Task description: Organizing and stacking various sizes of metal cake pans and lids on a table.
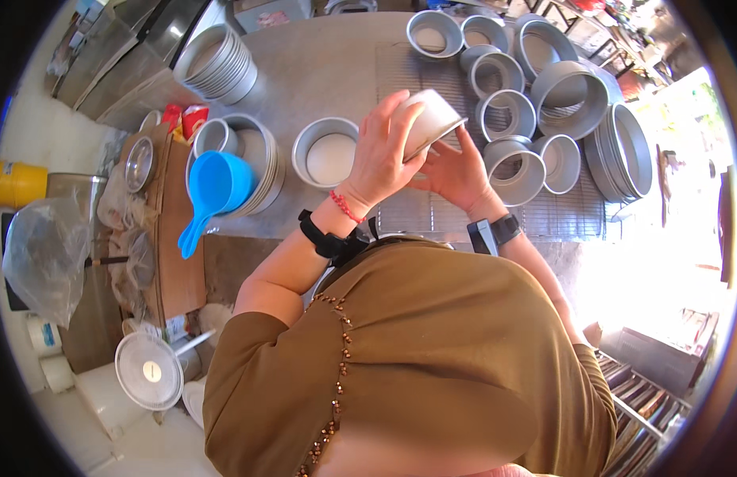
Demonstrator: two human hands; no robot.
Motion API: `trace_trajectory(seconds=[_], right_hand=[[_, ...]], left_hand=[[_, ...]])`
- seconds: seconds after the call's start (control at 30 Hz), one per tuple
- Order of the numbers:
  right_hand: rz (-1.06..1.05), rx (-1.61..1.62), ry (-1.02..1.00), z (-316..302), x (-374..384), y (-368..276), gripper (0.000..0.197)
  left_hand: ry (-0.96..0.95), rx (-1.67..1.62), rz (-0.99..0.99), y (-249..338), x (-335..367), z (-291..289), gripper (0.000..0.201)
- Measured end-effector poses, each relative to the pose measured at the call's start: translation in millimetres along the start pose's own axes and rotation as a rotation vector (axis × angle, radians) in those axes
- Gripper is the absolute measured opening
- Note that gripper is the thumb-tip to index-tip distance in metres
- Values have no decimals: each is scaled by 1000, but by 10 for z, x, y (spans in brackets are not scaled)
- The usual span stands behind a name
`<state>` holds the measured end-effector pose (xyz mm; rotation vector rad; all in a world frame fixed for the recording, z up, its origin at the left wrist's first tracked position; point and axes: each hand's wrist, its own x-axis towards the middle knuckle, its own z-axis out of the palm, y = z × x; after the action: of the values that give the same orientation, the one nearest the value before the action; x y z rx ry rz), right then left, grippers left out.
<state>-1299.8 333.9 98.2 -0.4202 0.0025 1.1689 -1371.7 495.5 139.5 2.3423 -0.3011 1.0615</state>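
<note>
My left hand (380, 155) is closed round the side of a small round metal cake pan (434, 118), raised above the table and tipped, its rim slanting down toward my right hand. My right hand (456, 179) is just below that rim with its fingers spread; I cannot tell whether the fingertips touch it. To the left of my left hand, another round cake pan (327, 153) stands upright on the table, with a pale disc at its bottom.
A blue dipper (219, 184) lies across a stack of larger round pans (269, 179) on the left. Behind it stands a tall pan stack (217, 65). Several empty-looking pans (507, 115) crowd a wire rack (432, 215) on the right. A white fan (149, 370) is at lower left.
</note>
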Motion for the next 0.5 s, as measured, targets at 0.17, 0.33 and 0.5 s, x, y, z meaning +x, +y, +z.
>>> trace_trajectory(seconds=[0.17, 0.33, 0.5], right_hand=[[-38, 3, -2, -101, -218, -38, 65], [-118, -624, 634, -220, -288, -139, 36], [-219, -1048, 640, -224, -279, -501, 40]], left_hand=[[-102, -22, 5, 99, -14, 220, 68], [-43, -29, -109, -15, 26, 299, 62], [26, 129, -289, -303, -109, 212, 55]])
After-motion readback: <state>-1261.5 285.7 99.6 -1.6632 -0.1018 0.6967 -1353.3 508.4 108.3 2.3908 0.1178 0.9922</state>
